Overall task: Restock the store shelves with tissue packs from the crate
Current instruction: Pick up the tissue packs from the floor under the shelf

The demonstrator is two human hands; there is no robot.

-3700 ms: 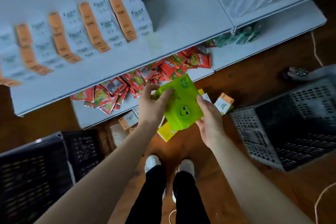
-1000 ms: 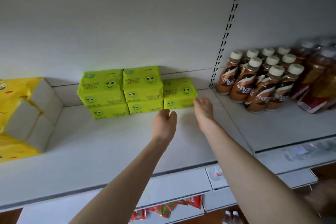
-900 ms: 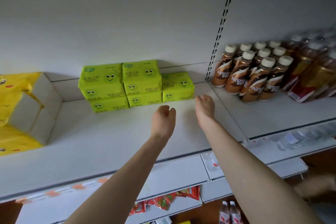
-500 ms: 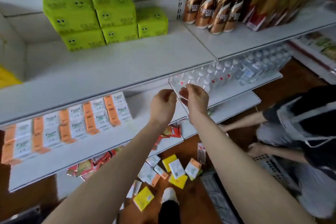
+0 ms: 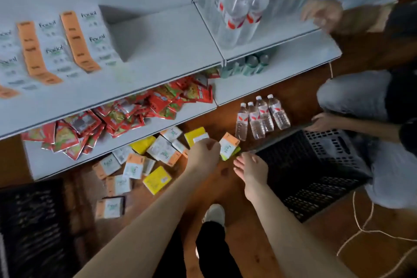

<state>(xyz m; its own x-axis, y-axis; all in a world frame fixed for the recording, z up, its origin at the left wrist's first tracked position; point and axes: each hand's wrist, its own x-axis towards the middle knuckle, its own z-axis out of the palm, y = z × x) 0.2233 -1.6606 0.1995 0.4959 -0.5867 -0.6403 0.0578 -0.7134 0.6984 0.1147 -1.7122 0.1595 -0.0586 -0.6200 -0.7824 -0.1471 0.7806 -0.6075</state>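
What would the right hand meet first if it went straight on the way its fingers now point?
Most likely the orange-and-white tissue pack lying on the floor just ahead of the right hand. Depth is unclear: the hand may be above the floor, so this is a guess.

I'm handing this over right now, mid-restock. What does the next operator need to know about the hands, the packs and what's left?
Left hand: loosely curled, holding nothing, low over the floor packs.
Right hand: fingers relaxed, empty, beside the dark crate.
Things: tissue packs lie scattered on the floor below the shelves. I see none in that crate, whose rim another person holds.
Done: orange-striped packs already stand in rows on the shelf, with bare room to their right.
Left: gather the floor packs and shelve them.
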